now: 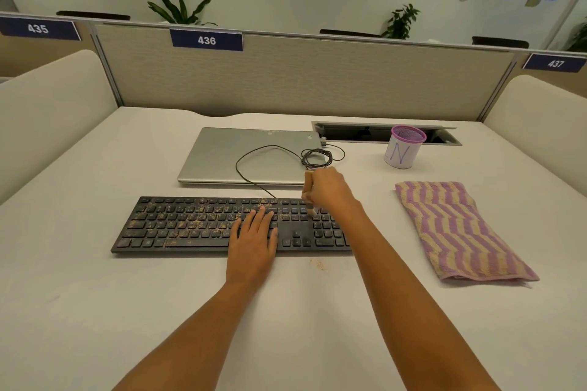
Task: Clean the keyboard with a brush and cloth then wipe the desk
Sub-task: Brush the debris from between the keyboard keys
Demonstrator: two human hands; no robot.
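Bench (pixel 95 295) first: pale and wide, carrying everything. At its far middle lies a closed laptop (pixel 222 162), with a black cable (pixel 254 149) looped over its lid. Just near of that sits the keyboard (pixel 190 225), dusted with tan grit over its left and middle keys; the keys at the right look cleaner. A striped cloth (pixel 460 232) lies folded well to the right, untouched. The left hand (pixel 254 241) lies flat on the middle keys, its grip slack and holding nothing, apparently steadying the board. The right hand (pixel 330 190) has its grip curled round a small brush (pixel 310 209), bristles down on the far right keys. A few crumbs (pixel 317 263) lie on the bench just near of the keyboard.

Risks, as I judge them: hard flicks would scatter grit toward the laptop or cloth; the flat palm may press grit down between keys; a stroke reaching far could snag the cable.
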